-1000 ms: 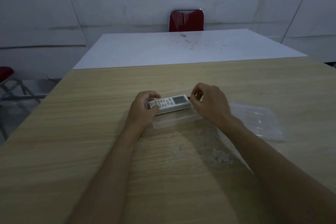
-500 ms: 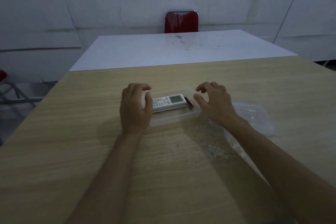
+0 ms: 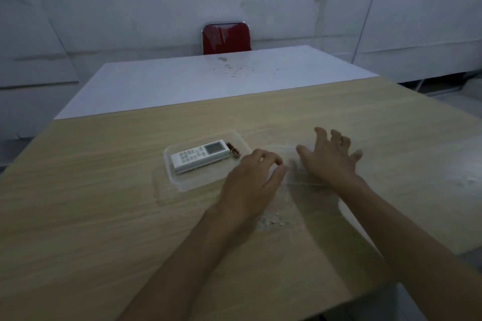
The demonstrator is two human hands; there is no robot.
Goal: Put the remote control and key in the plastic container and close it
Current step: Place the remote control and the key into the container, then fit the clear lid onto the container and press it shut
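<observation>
A white remote control lies inside a clear plastic container on the wooden table. A key with a dark fob lies in the container at the remote's right end. The container is uncovered. Its clear lid lies on the table to the right, faint and blurred. My left hand hovers at the lid's near left edge, fingers curled and apart. My right hand is spread over the lid's right part. Whether either hand touches the lid is unclear.
The wooden table drops off at the front right corner. A white table adjoins its far side, with a red chair behind it. A patch of pale crumbs lies between my forearms.
Both hands have left the container and moved right toward the lid. The remote and key stay in the container. The view has swung to the right.
</observation>
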